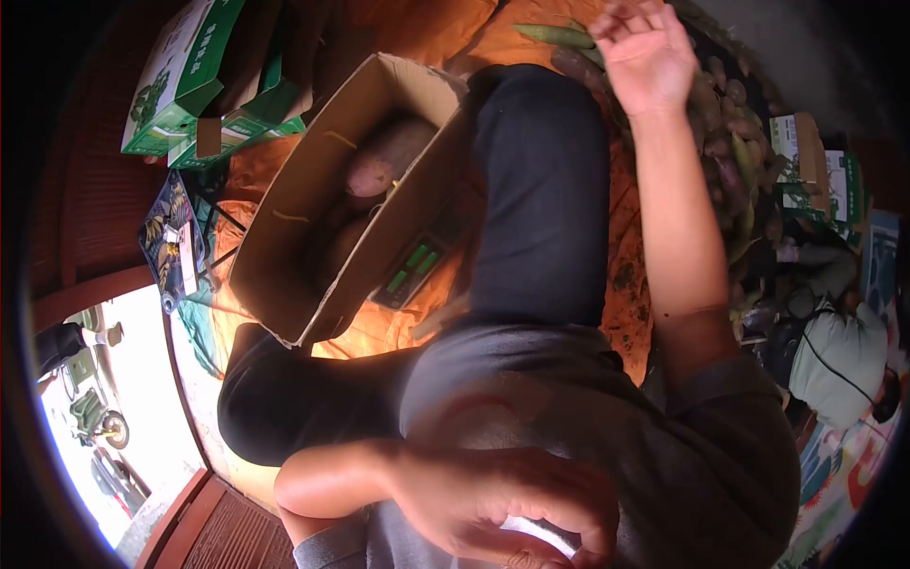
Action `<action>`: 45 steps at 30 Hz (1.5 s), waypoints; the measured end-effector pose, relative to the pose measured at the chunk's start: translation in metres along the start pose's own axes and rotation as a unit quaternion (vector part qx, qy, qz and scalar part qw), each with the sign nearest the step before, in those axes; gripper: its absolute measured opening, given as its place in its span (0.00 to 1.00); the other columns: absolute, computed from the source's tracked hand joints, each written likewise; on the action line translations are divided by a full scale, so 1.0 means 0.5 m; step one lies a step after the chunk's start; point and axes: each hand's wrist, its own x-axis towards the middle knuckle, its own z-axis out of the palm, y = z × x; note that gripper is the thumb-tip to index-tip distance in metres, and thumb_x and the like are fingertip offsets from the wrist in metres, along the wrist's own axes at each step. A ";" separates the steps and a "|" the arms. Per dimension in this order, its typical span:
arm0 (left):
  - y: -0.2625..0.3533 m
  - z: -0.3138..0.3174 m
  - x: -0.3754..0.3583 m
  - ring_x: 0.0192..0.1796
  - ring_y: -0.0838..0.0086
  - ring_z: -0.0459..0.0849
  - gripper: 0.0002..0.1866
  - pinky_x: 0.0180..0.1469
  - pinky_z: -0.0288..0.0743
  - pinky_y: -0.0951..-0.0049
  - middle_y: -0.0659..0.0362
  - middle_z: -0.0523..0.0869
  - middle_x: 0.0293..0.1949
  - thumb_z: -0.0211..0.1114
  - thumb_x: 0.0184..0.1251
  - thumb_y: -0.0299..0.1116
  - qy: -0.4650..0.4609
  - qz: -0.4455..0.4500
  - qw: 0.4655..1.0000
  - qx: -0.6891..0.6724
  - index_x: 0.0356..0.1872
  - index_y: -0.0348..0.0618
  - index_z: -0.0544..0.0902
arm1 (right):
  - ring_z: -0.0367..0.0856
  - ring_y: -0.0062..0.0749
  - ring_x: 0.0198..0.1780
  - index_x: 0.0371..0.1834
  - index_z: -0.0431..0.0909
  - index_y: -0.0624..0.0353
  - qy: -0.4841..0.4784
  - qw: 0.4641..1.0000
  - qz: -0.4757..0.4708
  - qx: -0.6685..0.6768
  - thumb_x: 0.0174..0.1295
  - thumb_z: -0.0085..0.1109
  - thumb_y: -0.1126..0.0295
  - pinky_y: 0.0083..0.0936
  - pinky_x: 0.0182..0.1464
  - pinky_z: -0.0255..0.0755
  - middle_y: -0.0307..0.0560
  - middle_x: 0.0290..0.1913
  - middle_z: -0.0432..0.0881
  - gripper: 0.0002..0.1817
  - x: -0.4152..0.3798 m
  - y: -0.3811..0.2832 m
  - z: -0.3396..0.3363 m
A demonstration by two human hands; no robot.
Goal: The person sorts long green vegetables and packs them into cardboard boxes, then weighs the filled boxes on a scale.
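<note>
My right hand (pixel 649 62) is raised at the top right, palm showing, fingers loosely bent and apart, with nothing in it. It is nearest to a long green vegetable (pixel 555 36) and the heap of sweet potatoes (pixel 720 123). My left hand (pixel 531 503) is in front of my body at the bottom, its fingers and thumb curved around a gap where a bright white patch shows; the fingertips run to the frame edge. Between my legs stands an open cardboard box (pixel 275 213), tilted in this view, with large pinkish sweet potatoes (pixel 379 166) inside.
A scale with a green lit display (pixel 412 268) is beside the box, on an orange sheet (pixel 616 237). Green-and-white cartons (pixel 180 85) stand at upper left, others (pixel 815 171) at right. Another person (pixel 839 356) is bent over at right. A green motorbike (pixel 90 408) stands outside the doorway.
</note>
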 end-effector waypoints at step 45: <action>0.372 0.011 -0.694 0.46 0.66 0.78 0.23 0.49 0.73 0.64 0.53 0.78 0.43 0.56 0.64 0.45 0.832 -0.238 0.161 0.475 0.50 0.35 0.73 | 0.47 0.44 0.71 0.69 0.49 0.57 0.365 0.416 0.442 -0.706 0.64 0.45 0.63 0.38 0.69 0.51 0.47 0.71 0.49 0.31 -0.559 -0.085 -0.915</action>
